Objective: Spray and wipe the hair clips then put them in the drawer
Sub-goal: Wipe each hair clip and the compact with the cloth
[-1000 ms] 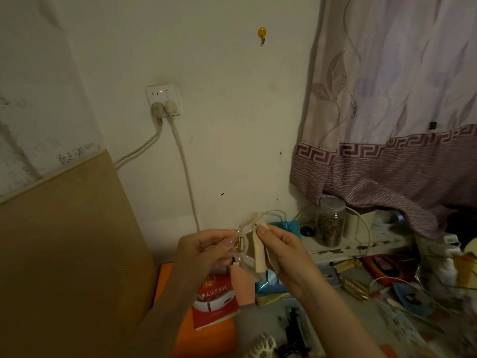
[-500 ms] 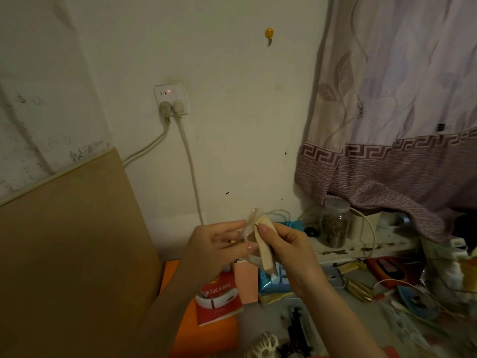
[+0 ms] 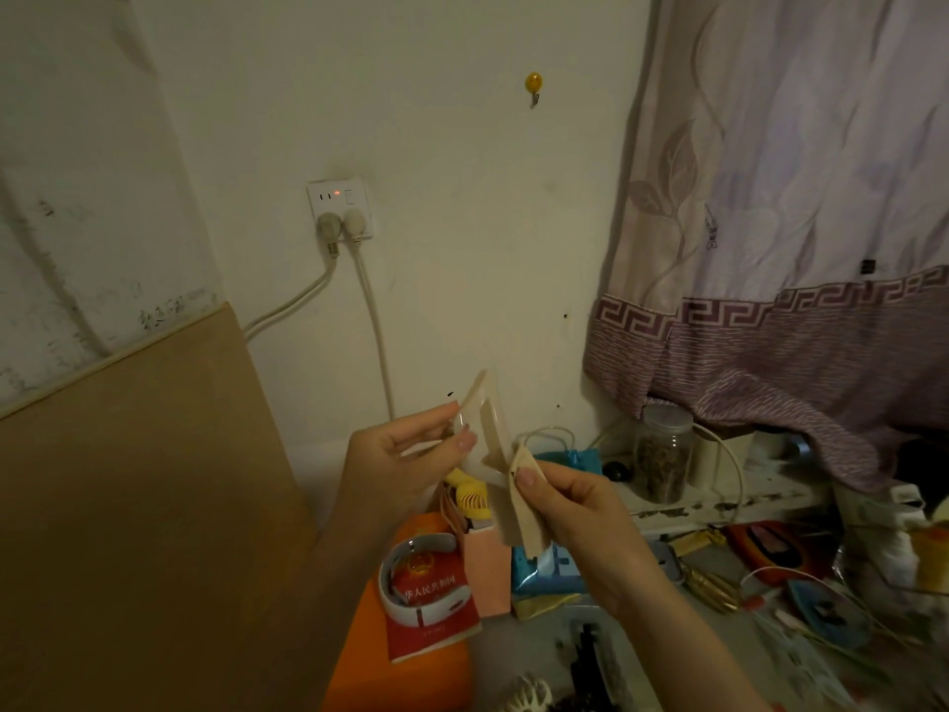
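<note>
Item: hair clip point(image 3: 485, 434), pale translucent plastic, held up at centre frame against the wall, above the cluttered surface at lower right.

Left hand point(image 3: 405, 462): fingers and thumb pinch the clip at its left edge, holding it roughly upright with one end pointing toward the upper part of the frame.

Right hand point(image 3: 570, 511): thumb and fingers pinch a beige cloth point(image 3: 524, 506), folded into a strip whose upper end touches the clip's lower right edge while the rest hangs down.

Step in hand, as judged: the wiping stage. No spray bottle can be made out.

Next move, as judged: draw the cloth along the clip's remaining faces while the left hand turns it, keeping the pinch firm since the smooth plastic may slip; then carry it to the drawer, which is not in view.

Also present: wall socket point(image 3: 339, 203) with two plugs, upper centre; patterned curtain point(image 3: 791, 238), right; glass jar point(image 3: 662, 454) on the ledge below it; red booklet point(image 3: 436, 608), lower centre; brown board point(image 3: 133, 506), left.
</note>
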`<state>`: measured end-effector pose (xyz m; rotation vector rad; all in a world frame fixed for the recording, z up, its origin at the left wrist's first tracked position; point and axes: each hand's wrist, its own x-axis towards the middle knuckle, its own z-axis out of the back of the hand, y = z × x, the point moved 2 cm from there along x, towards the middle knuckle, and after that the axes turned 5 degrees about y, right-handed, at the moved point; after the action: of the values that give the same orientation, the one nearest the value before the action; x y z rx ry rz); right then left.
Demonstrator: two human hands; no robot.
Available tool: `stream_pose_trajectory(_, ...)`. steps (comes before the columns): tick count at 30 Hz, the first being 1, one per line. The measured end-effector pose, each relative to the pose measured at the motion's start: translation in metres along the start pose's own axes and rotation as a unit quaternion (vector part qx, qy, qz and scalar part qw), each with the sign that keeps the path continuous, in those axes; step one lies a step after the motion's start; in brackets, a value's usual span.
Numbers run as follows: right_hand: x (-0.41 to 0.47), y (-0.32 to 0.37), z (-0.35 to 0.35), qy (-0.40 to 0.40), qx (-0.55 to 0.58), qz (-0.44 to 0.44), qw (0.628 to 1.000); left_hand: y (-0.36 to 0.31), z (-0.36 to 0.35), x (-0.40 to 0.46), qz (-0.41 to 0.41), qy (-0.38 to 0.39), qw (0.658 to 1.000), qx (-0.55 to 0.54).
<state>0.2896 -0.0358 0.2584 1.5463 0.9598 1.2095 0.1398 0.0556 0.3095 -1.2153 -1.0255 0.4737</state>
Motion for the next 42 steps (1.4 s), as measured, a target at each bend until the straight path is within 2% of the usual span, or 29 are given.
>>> stream_pose_trajectory(3, 0.005, 0.009, 0.002, -0.009, 0.015, 0.005, 1.0, -0.009, 0.003, 0.008, 0.01, -0.015, 0.999, -0.048)
stream_pose_trajectory(7, 0.017, 0.038, 0.01, -0.066, 0.015, 0.033, 0.997, -0.025, 0.002, 0.015, -0.001, -0.009, 0.996, -0.094)
stream_pose_trajectory(13, 0.034, 0.1, 0.013, -0.102, -0.022, 0.096, 0.99, -0.043, -0.004, 0.02, -0.03, 0.069, 0.997, -0.025)
stream_pose_trajectory(16, 0.038, 0.117, 0.006, -0.09, -0.044, 0.129, 0.987, -0.049, -0.009, 0.021, -0.045, 0.082, 0.996, -0.009)
stream_pose_trajectory(19, 0.039, 0.12, -0.003, -0.05, -0.057, 0.147, 0.986, -0.056, -0.014, 0.023, -0.062, 0.076, 0.995, -0.014)
stream_pose_trajectory(26, 0.035, 0.117, -0.011, -0.014, -0.066, 0.146, 0.987, -0.07, -0.008, 0.033, -0.09, 0.001, 0.995, -0.037)
stream_pose_trajectory(36, 0.033, 0.108, -0.008, -0.029, -0.084, 0.129, 0.988, -0.082, 0.0, 0.046, -0.094, -0.025, 0.99, -0.099)
stream_pose_trajectory(42, 0.033, 0.109, -0.001, -0.094, -0.033, 0.134, 0.986, -0.083, 0.001, 0.043, -0.072, 0.011, 0.988, -0.136)
